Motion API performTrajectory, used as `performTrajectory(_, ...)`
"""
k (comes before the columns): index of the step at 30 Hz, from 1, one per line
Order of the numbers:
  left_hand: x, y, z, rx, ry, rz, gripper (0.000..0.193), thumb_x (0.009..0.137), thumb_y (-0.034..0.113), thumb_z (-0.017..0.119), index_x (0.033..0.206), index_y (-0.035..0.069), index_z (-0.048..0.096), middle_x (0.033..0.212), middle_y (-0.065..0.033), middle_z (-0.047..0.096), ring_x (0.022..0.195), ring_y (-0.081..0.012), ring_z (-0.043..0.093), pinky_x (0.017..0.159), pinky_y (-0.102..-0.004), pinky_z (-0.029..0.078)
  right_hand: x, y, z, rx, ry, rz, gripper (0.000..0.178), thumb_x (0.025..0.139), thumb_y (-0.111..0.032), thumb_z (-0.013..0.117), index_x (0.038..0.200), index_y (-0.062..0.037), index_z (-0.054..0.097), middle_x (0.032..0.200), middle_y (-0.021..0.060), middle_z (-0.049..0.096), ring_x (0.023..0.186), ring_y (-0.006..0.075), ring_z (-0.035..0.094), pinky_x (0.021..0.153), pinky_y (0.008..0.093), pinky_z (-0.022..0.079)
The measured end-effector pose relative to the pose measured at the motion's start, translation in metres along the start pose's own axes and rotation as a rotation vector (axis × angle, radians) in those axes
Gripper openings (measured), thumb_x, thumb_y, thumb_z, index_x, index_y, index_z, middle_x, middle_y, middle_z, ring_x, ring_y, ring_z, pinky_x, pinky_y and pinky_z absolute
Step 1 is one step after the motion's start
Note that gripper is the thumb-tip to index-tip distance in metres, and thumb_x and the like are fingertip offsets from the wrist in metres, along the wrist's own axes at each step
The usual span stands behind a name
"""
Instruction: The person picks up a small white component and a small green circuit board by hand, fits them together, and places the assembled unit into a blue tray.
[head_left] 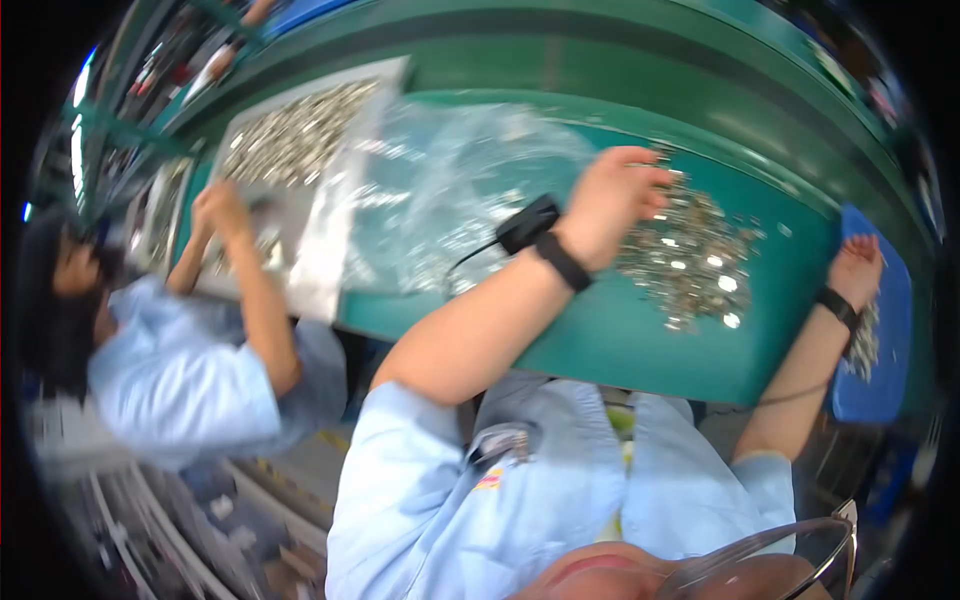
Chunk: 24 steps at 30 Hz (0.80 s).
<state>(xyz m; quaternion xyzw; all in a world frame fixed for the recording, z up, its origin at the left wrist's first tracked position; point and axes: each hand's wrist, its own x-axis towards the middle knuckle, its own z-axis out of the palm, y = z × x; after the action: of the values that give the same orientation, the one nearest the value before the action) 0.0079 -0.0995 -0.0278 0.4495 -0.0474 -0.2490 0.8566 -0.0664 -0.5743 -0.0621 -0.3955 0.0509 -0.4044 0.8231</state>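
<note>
A loose pile of small shiny metal parts lies on the green tabletop. My left hand, with a black band at the wrist, is at the pile's upper left edge. Its fingers are bent but apart, and no part shows between them. Farther right, my right hand is over a blue tray. The fingers there are curled together, and anything inside them is too small to make out. More small metal parts lie in the tray beside that wrist, which also wears a black band.
A clear plastic sheet covers the table's left part, with a black box-shaped device and cable beside my left forearm. Left of it, a co-worker in light blue works at a white tray of metal parts. A green ledge runs behind.
</note>
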Motion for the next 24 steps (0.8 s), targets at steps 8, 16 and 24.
performTrajectory(8, -0.009, -0.004, -0.001, 0.140, -0.061, -0.001, 0.036, 0.086, 0.009, 0.051, 0.116, -0.003, 0.038, 0.092, -0.0116, 0.060, 0.074, -0.0130, 0.059, 0.058, -0.0224, 0.049, -0.176, 0.085, 0.212, -0.927, -0.579, -0.033, 0.033, 0.087, -0.013, 0.052, 0.118, -0.0022, 0.050, 0.103, 0.0085, 0.057, 0.096, 0.0185, 0.052, 0.086, 0.0291, 0.040)
performTrajectory(16, -0.008, -0.012, 0.004, -0.049, -0.197, 0.001, 0.039, 0.086, 0.012, 0.053, 0.118, -0.003, 0.037, 0.089, -0.0116, 0.061, 0.075, -0.0119, 0.059, 0.059, -0.0230, 0.049, -0.201, 0.089, 0.244, -1.145, -1.104, -0.346, 0.025, 0.079, -0.001, 0.057, 0.104, -0.0006, 0.053, 0.105, 0.0094, 0.054, 0.096, 0.0185, 0.052, 0.084, 0.0280, 0.040)
performTrajectory(24, -0.013, -0.006, 0.008, 0.213, -0.191, -0.018, 0.036, 0.084, 0.018, 0.057, 0.112, -0.002, 0.045, 0.089, -0.0105, 0.061, 0.077, -0.0146, 0.059, 0.061, -0.0275, 0.049, -0.198, 0.098, 0.224, -1.034, -1.066, -0.170, 0.011, 0.082, 0.000, 0.053, 0.093, 0.0008, 0.051, 0.094, 0.0075, 0.051, 0.087, 0.0150, 0.050, 0.078, 0.0232, 0.039)
